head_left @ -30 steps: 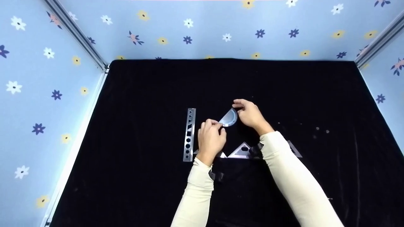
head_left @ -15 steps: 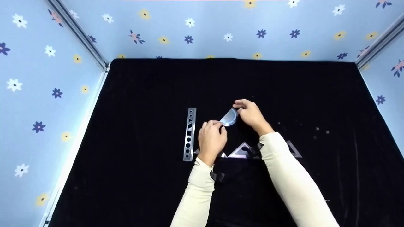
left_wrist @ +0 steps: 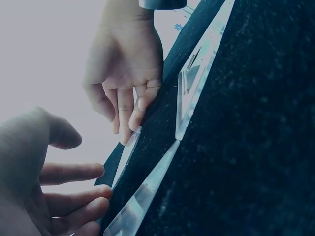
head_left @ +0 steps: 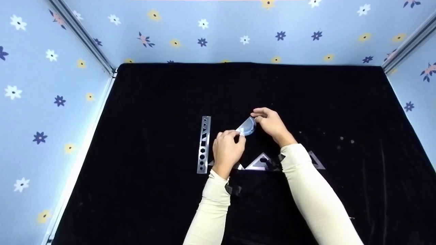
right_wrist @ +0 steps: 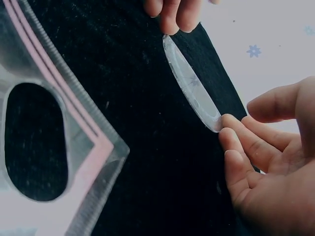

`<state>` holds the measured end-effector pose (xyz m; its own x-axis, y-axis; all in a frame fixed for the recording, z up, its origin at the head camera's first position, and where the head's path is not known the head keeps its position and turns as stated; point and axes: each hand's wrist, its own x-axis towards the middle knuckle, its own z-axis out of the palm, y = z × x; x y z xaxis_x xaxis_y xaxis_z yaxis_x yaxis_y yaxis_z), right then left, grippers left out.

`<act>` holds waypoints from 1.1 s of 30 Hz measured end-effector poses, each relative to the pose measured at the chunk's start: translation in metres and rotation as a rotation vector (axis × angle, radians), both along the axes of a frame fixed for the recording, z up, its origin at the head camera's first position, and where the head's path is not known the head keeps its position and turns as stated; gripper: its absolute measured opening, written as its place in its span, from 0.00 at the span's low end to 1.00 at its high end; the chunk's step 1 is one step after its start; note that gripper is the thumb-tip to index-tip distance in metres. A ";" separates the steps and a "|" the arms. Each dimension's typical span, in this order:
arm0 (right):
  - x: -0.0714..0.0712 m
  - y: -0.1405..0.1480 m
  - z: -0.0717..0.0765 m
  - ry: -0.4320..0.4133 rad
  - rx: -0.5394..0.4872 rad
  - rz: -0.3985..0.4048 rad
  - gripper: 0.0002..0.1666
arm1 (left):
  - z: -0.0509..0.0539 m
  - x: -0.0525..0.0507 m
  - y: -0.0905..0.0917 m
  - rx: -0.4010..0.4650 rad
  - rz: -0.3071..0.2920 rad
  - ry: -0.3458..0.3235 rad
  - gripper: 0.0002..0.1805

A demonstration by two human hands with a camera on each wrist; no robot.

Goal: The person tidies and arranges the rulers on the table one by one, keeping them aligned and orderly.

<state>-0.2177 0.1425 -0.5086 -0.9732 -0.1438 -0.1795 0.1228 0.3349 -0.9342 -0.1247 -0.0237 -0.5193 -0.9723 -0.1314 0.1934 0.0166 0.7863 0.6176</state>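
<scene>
A clear half-round protractor [head_left: 248, 126] lies slanted on the black cloth between the two hands. My left hand [head_left: 227, 149] touches its near left end with the fingertips, the thumb held apart in the left wrist view. At the far right end, the fingertips of my right hand [head_left: 271, 124] rest against the protractor [right_wrist: 189, 83]; its thumb also stands off the plastic. Left of the left hand lies a clear ruler [head_left: 202, 153] with cut-out shapes. A set square [head_left: 256, 166] with an oval hole lies nearer the body, partly behind the right forearm.
Another clear triangular piece [head_left: 240, 167] shows from under the left hand. A slanted clear plastic edge [head_left: 317, 161] shows right of the right sleeve; whether it belongs to the set square I cannot tell. Flower-patterned blue panels [head_left: 224, 30] wall the black cloth [head_left: 153, 136].
</scene>
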 end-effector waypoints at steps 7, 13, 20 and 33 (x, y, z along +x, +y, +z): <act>0.001 0.001 0.001 -0.025 -0.081 -0.002 0.24 | 0.000 -0.001 -0.001 0.095 0.016 0.002 0.14; 0.000 0.002 -0.001 -0.075 -0.134 -0.031 0.24 | 0.001 -0.001 -0.001 0.208 0.058 -0.024 0.13; 0.002 0.004 0.000 -0.091 -0.185 -0.092 0.24 | 0.003 -0.002 0.000 0.296 0.068 0.005 0.13; 0.006 0.002 -0.004 -0.017 -0.144 -0.159 0.17 | -0.001 -0.002 0.003 0.328 0.036 0.051 0.11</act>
